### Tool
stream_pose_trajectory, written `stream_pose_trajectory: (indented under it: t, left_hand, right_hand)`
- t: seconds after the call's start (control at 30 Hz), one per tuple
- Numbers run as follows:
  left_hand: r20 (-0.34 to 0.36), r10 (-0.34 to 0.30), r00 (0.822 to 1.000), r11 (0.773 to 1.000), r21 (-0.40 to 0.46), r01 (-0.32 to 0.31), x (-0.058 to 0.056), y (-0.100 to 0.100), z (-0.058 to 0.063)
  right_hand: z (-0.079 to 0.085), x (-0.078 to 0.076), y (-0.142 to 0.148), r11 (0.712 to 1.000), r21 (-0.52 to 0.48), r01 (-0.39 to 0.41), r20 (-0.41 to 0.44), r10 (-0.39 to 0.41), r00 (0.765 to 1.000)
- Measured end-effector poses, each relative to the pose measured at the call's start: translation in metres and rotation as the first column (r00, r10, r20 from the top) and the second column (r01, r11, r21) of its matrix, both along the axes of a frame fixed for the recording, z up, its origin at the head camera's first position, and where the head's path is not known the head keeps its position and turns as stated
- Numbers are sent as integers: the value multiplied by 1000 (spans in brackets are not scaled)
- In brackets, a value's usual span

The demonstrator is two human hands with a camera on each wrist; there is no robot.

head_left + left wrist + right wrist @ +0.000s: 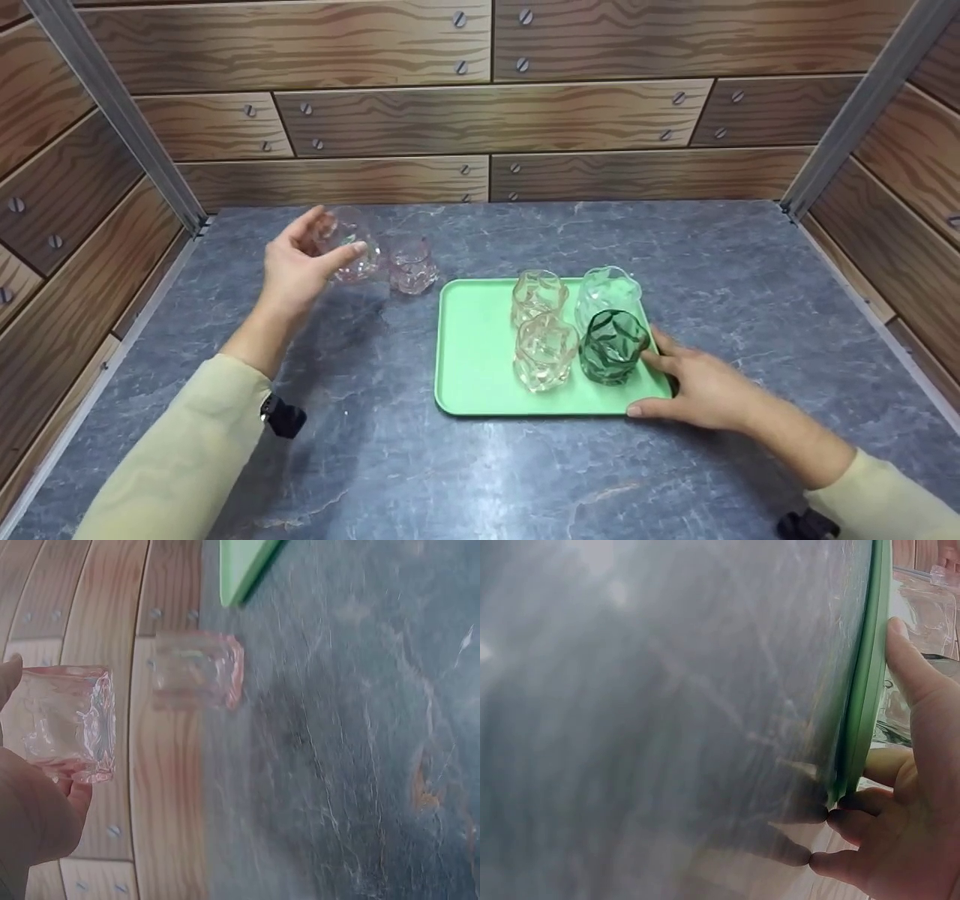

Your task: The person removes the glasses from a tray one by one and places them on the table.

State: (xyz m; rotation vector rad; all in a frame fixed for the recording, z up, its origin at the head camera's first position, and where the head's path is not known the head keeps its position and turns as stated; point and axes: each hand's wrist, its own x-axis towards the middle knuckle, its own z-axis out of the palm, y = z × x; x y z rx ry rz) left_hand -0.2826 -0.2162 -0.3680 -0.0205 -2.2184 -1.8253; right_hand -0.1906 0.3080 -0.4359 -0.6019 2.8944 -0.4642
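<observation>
My left hand [296, 262] grips a pale pink clear glass [352, 255] between thumb and fingers, at the left rear of the table. In the left wrist view this glass [71, 724] is held up off the tabletop. Close to its right stands a second pink glass [412, 268] on the table. My right hand [705, 386] holds the near right corner of a green tray [472, 352], thumb on the front edge, fingers along the right side. Nearest those fingers is a dark green glass [615, 349] on the tray.
Also on the tray stand a clear glass [546, 354], a yellowish glass [538, 300] and a pale greenish glass [606, 292]. Beneath everything is a grey marbled table [375, 465]. Wood-patterned panels [382, 120] wall it at the back and sides.
</observation>
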Motion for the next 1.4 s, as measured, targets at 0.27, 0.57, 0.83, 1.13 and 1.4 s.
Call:
stream_pose_trajectory:
  t: [0.27, 0.57, 0.83, 1.13, 1.4]
  left_hand:
    - [-14, 52, 999, 998, -40, -52, -20, -12, -20]
    - [29, 83, 996, 996, 15, -84, -35, -12, -42]
    - [90, 114, 989, 993, -40, -111, -40, -11, -53]
    - [102, 102, 990, 995, -5, -102, -43, -10, -63]
    - [115, 109, 987, 994, -4, -110, -46, -8, -70]
  right_hand:
    - [-1, 0, 0, 1000, 4, -8, -7, 8, 1000]
    - [-1, 1, 1, 1000, 5, 1, 3, -1, 1000]
    - [-1, 0, 1, 1000, 4, 5, 0, -5, 1000]
    - [-1, 0, 1, 1000, 0, -1, -13, 1, 1000]
    - [-1, 1, 1, 1000, 11, 16, -2, -16, 1000]
